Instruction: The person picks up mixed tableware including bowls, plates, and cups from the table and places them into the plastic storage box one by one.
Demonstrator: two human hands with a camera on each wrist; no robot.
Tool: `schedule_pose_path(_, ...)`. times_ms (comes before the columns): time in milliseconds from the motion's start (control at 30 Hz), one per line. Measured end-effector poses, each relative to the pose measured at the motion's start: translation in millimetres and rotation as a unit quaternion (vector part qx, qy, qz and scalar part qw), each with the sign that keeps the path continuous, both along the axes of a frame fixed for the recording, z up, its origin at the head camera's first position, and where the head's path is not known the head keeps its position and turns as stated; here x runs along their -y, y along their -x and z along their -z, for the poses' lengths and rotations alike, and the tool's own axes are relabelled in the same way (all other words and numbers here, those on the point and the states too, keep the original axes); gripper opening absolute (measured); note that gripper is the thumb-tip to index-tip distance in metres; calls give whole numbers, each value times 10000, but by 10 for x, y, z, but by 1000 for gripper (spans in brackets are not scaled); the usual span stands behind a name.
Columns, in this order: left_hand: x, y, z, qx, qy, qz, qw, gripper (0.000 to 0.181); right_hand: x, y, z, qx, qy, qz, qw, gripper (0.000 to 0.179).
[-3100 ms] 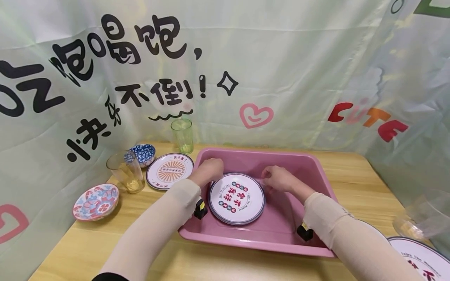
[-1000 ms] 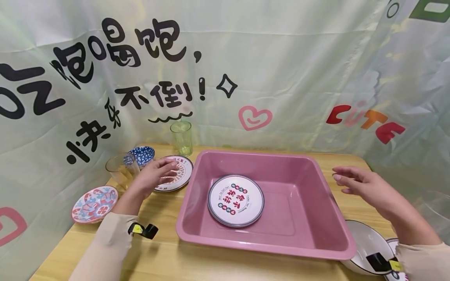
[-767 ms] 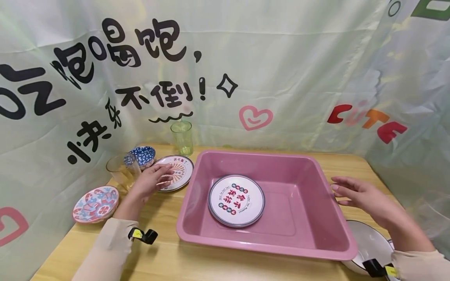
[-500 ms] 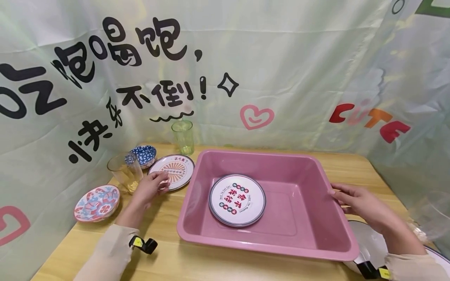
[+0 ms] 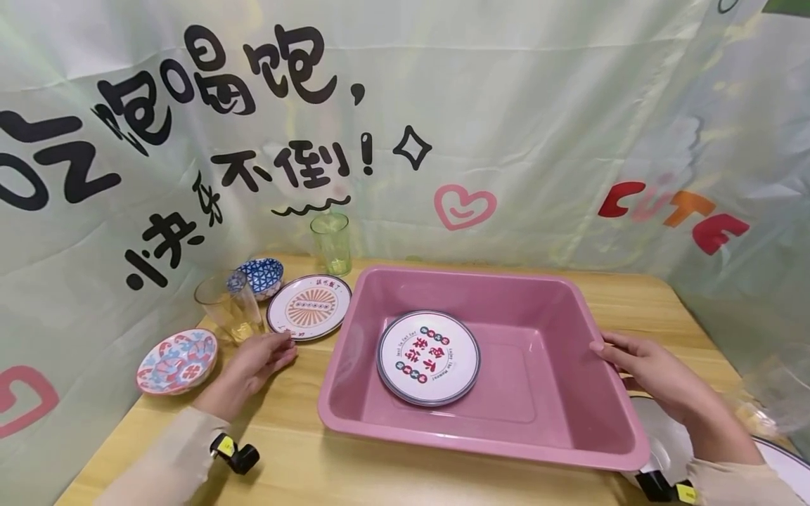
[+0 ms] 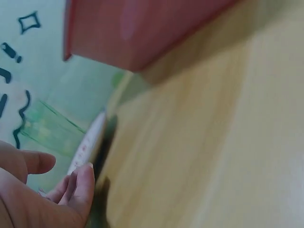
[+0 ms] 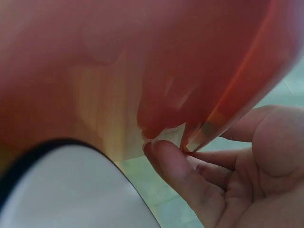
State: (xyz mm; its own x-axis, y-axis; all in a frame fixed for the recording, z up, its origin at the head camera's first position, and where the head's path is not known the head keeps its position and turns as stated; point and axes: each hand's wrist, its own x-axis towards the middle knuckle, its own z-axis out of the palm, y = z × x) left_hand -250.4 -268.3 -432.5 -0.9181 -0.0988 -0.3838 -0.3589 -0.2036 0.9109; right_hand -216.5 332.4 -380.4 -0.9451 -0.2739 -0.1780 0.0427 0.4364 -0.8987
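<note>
A pink plastic basin [image 5: 506,436] stands on the table with a small stack of white plates [image 5: 429,358] inside, toward its left. My right hand [image 5: 658,369] holds the basin's right rim, thumb on the rim's top and fingers on the outer side; the right wrist view shows the fingers [image 7: 175,164] against the rim's underside. My left hand [image 5: 256,365] is low over the table left of the basin, fingers loosely bent, thumb apart from them in the left wrist view. Its fingertips are at the near edge of a sunburst-patterned plate [image 5: 310,307]; whether they touch it I cannot tell.
Behind the left hand are an amber glass [image 5: 230,309], a blue patterned bowl [image 5: 261,277] and a green glass [image 5: 332,246]. A red-and-blue patterned bowl [image 5: 178,362] stands far left. Right of the basin are a white bowl [image 5: 671,436], a plate [image 5: 785,464] and a clear glass [image 5: 775,393].
Both hands have left the basin, where they were beside the plate stack. The right has come down onto the right rim; the left has moved from above the sunburst plate back toward me.
</note>
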Motion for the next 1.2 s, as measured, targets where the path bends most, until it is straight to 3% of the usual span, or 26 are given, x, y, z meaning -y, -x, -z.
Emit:
schedule_pose_path(233,78,64,62,264,93,154,9995,29,-4,-45,-37,-137,-89,78,9998,60)
schedule_pose_path(533,106,218,130,494,561,-236,9969,26,23,-45,-62,-134,-218,98,9996,62)
schedule_pose_path(867,81,213,91,498,355,-511,9968,28,41,-33,-57,-25,-94,30,9999,63)
schedule_pose_path(1033,55,200,26,332,478,-371,9976,28,43,-45,-63,70,-96,35,9999,65)
schedule_pose_path(1200,62,196,-21,-88,1083,-135,9940,35,41,-47,-73,118,-69,43,9999,66)
